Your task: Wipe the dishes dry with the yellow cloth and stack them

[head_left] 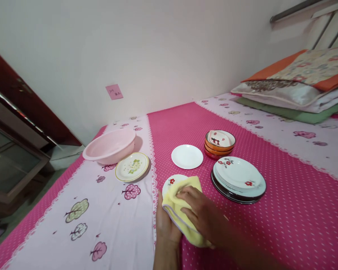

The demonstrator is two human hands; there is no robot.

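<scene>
Bedsheet [270,157]: bowls [217,149] hold dish [219,138]; hands [165,225] [207,217] clasp cloth [175,204], plate [171,181].

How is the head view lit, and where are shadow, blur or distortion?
Head view: soft, even light, no glare; faint shadow right of the basin; cabinet leans and stretches at the left edge; right hand on the cloth looks dim, slightly blurred.

The left hand [163,224] sits low with its thumb raised and its fingers hidden, perhaps curled. The right hand [204,215] reaches across, palm down, fingers spread.
</scene>
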